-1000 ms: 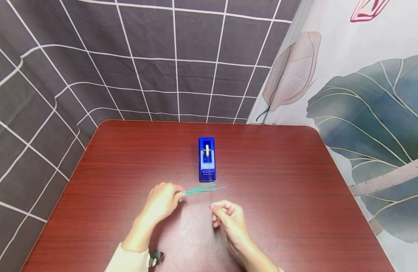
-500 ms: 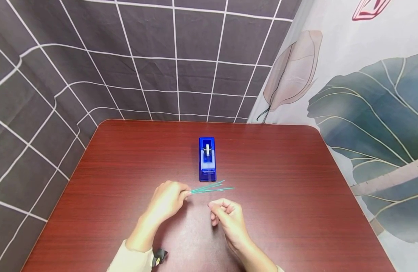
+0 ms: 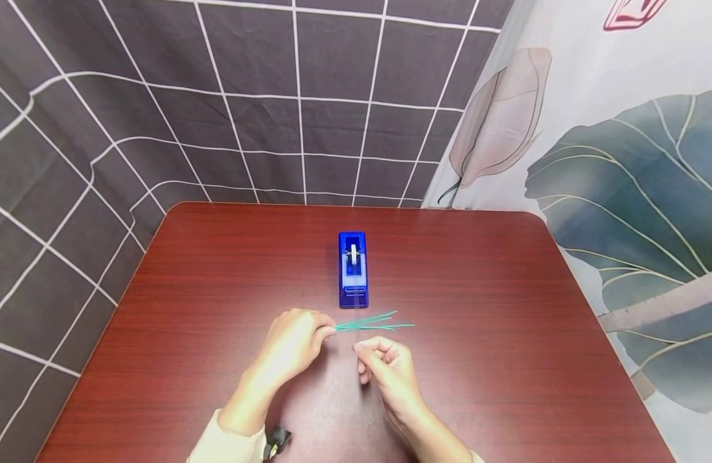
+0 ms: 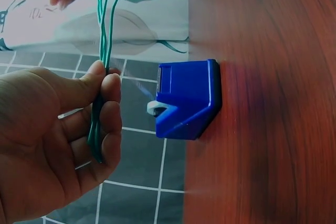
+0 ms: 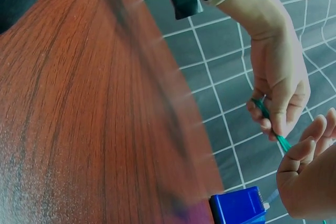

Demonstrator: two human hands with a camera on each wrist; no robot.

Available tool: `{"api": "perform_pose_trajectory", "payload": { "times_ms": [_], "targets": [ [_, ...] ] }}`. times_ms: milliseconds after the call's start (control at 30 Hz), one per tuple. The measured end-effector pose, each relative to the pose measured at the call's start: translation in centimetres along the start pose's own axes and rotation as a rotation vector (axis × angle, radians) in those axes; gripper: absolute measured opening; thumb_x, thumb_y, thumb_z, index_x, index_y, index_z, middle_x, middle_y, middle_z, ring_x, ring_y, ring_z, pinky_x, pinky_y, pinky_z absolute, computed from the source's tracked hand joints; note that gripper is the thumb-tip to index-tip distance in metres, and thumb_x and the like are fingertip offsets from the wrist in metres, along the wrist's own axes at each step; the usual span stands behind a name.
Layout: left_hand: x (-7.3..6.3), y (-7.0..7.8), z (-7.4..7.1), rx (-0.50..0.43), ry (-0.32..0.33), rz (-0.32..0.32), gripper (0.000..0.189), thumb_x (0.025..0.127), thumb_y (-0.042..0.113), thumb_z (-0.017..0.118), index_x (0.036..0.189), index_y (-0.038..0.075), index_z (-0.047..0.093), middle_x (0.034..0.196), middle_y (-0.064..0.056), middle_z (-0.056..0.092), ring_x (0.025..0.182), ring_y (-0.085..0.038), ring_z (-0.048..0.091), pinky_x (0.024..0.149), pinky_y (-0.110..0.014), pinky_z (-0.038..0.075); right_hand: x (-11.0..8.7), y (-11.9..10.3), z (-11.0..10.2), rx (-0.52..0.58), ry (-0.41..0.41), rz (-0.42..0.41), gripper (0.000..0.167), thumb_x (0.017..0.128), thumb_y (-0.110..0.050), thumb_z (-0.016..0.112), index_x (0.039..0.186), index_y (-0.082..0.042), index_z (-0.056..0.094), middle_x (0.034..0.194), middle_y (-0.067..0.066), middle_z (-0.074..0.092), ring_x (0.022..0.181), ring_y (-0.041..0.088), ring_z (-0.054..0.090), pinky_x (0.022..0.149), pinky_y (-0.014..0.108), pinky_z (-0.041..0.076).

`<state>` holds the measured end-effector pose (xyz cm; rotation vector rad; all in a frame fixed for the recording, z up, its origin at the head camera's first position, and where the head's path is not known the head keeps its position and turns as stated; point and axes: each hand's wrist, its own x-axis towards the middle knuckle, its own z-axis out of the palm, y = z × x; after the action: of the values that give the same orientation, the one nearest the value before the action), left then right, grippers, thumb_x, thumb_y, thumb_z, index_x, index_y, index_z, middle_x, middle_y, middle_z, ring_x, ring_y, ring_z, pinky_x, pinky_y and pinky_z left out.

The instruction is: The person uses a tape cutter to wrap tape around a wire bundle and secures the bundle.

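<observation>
My left hand pinches a bundle of thin green wires between thumb and forefinger. Their loose ends fan out to the right in the head view, and the rest lies along the curled fingers in the left wrist view. Beyond the hands stands a blue tape dispenser with a small roll in it. A faint clear strip of tape runs from it towards my right hand, whose thumb and forefinger pinch its end. The wires lie just above that hand in the head view, across the strip.
The reddish-brown wooden table carries the dispenser near its middle. A dark grid-patterned curtain hangs behind and at the left, a leaf-printed one at the right. A black device sits on the left wrist.
My left hand has moved to the right with the green wires, so their ends now reach past the dispenser above my right hand. The right hand has hardly shifted.
</observation>
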<state>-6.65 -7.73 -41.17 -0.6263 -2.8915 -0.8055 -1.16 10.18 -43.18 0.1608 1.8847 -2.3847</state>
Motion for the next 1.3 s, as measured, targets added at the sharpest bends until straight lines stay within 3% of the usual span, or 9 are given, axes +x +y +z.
{"api": "perform_pose_trajectory", "payload": {
  "times_ms": [467, 667, 900, 1100, 1300],
  "targets": [
    [-0.3, 1.3, 0.2, 0.019, 0.005, 0.057, 0.004, 0.088, 0.018, 0.077, 0.085, 0.018, 0.078, 0.076, 0.01, 0.07, 0.067, -0.008, 0.064, 0.06, -0.032, 0.051, 0.0, 0.0, 0.1, -0.002, -0.004, 0.007, 0.008, 0.091, -0.002, 0.067, 0.084, 0.001, 0.067, 0.059, -0.003, 0.059, 0.048, 0.006, 0.052, 0.05, 0.018, 0.045],
    [-0.6, 1.6, 0.0, 0.014, 0.009, 0.06, 0.004, 0.089, 0.017, 0.077, 0.085, 0.018, 0.078, 0.078, 0.009, 0.071, 0.07, -0.011, 0.067, 0.061, -0.034, 0.052, 0.0, 0.1, 0.1, -0.014, 0.001, 0.024, 0.007, 0.091, 0.0, 0.066, 0.087, 0.005, 0.067, 0.058, -0.003, 0.059, 0.048, 0.006, 0.052, 0.05, 0.018, 0.046],
    [-0.8, 1.8, -0.1, 0.005, 0.024, 0.074, 0.005, 0.089, 0.016, 0.076, 0.085, 0.018, 0.078, 0.078, 0.008, 0.071, 0.072, -0.014, 0.069, 0.062, -0.035, 0.053, 0.0, 0.1, 0.2, -0.024, -0.002, 0.029, 0.007, 0.092, -0.002, 0.066, 0.086, 0.0, 0.068, 0.058, -0.003, 0.059, 0.047, 0.005, 0.052, 0.05, 0.018, 0.045],
    [-0.8, 1.9, -0.1, 0.006, 0.057, 0.09, 0.005, 0.089, 0.017, 0.076, 0.084, 0.017, 0.078, 0.078, 0.008, 0.071, 0.072, -0.014, 0.069, 0.062, -0.035, 0.053, 0.0, 0.2, 0.2, -0.017, -0.008, 0.03, 0.01, 0.092, -0.001, 0.066, 0.091, 0.009, 0.067, 0.058, -0.004, 0.059, 0.047, 0.004, 0.052, 0.049, 0.017, 0.046],
    [-0.9, 2.1, -0.1, -0.001, 0.07, 0.109, 0.005, 0.089, 0.018, 0.076, 0.084, 0.017, 0.077, 0.077, 0.008, 0.071, 0.073, -0.013, 0.069, 0.062, -0.035, 0.053, -0.1, 0.3, 0.2, -0.01, -0.027, 0.008, 0.008, 0.092, -0.003, 0.067, 0.088, 0.003, 0.068, 0.059, -0.004, 0.059, 0.048, 0.004, 0.052, 0.05, 0.018, 0.044]
  ]
}}
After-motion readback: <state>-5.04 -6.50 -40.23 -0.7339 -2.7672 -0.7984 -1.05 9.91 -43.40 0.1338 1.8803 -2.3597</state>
